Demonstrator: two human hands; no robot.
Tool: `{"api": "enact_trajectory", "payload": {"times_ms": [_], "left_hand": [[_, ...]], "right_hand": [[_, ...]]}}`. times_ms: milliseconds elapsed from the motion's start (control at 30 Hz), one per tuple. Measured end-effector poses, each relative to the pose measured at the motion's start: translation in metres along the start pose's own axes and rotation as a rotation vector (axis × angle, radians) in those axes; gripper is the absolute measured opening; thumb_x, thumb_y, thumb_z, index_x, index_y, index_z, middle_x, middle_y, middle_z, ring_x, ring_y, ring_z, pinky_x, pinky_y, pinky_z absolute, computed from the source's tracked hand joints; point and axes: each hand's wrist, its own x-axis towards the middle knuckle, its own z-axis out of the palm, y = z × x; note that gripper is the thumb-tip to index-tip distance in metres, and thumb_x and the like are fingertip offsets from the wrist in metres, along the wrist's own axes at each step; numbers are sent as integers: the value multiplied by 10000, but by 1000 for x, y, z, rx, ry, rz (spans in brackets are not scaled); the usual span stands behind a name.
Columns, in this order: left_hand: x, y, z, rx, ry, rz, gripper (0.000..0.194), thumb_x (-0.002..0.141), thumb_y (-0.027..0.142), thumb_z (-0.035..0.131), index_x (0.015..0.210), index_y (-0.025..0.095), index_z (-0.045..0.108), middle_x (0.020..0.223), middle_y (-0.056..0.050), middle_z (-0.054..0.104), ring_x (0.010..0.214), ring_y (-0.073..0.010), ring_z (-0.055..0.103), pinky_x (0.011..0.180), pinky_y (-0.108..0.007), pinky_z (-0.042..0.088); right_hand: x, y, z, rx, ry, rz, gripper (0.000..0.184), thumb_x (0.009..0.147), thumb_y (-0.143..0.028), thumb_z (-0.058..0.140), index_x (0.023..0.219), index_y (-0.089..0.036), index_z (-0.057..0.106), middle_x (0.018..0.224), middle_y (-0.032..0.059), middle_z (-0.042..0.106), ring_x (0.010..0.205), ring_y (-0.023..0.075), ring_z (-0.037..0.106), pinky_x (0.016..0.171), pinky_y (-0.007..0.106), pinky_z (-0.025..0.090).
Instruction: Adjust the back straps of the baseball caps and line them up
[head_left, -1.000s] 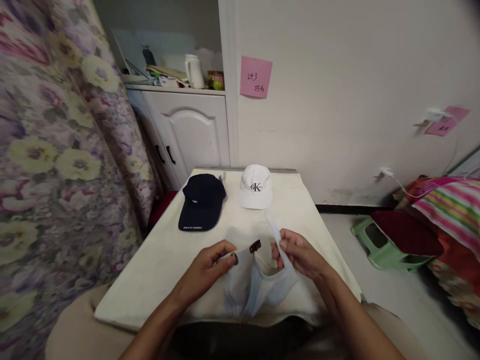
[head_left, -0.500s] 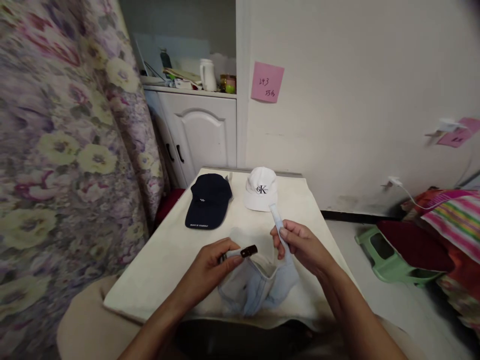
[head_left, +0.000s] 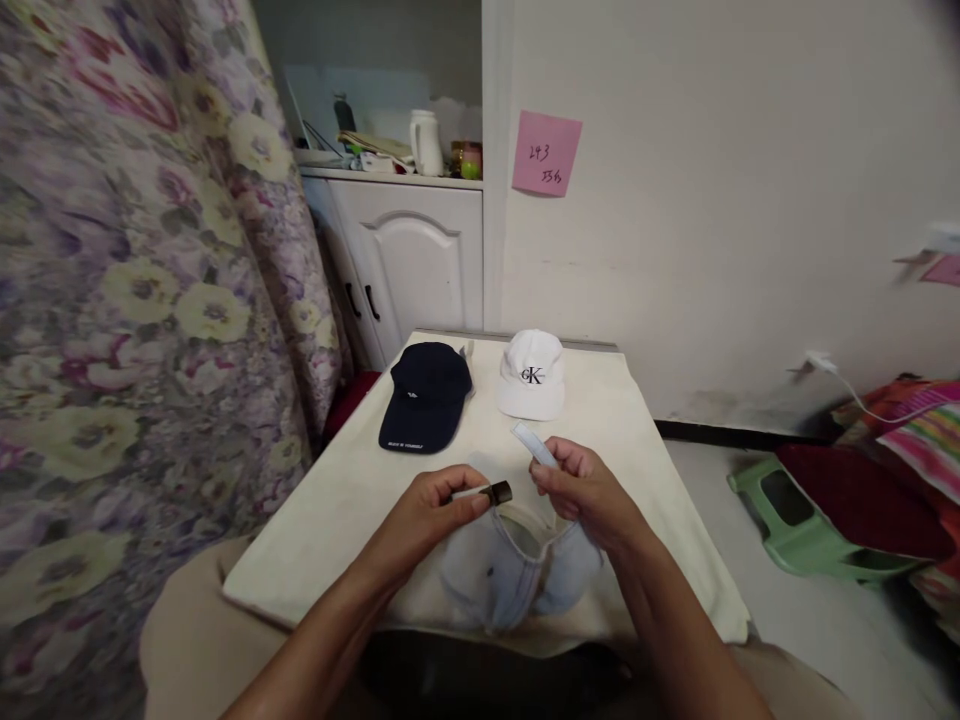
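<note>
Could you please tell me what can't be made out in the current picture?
All in the head view:
- Light blue cap: its lower part is blurred.
- Left hand: some fingertips are hidden behind the strap and buckle.
- Navy cap: the small mark on its crown is too small to read.
- Pink note at far right: cut off by the picture's edge.
- Cupboard: closed doors hide its inside.

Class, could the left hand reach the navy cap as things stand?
Probably: nothing visible stands between the left hand and the navy cap, though that hand holds the pale-blue cap by a strap.
</note>
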Motion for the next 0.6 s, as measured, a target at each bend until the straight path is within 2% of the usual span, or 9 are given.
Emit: {"api": "enact_trajectory", "payload": {"times_ms": [167, 300, 500, 600], "left_hand": [[-1, 4, 3, 19, -1, 51, 211, 791, 362, 694, 768, 152, 681, 722, 3, 599, 681, -146, 508, 622, -227, 382], [-2, 1, 6, 50, 5, 40, 200, 813, 353, 674, 811, 154, 700, 775, -11, 652, 728, -167, 559, 670, -245, 424], [-2, -2, 9, 110, -2, 52, 223, 836, 367, 659, 839, 151, 713, 850, -54, 720, 809, -215, 630, 737, -283, 470], [-2, 0, 10, 121, 20, 60, 206, 838, 352, 657, 823, 153, 707, 831, -51, 712, 786, -208, 624, 720, -279, 473]], "right_hand": [[2, 5, 8, 97, -60, 44, 281, 720, -331, 783, 791, -171, 564, 638, -72, 561, 372, 4, 278, 363, 172, 177], [1, 10, 15, 104, -122, 78, 301, 691, -322, 806, 799, -174, 567, 619, -83, 542, 377, 12, 287, 363, 176, 183], [0, 16, 21, 40, -93, 83, 344, 639, -294, 843, 823, -182, 574, 603, -91, 529, 416, 31, 323, 382, 177, 202], [-1, 16, 22, -9, -86, 78, 337, 654, -306, 833, 836, -185, 576, 627, -83, 551, 423, 33, 340, 387, 179, 219]]}}
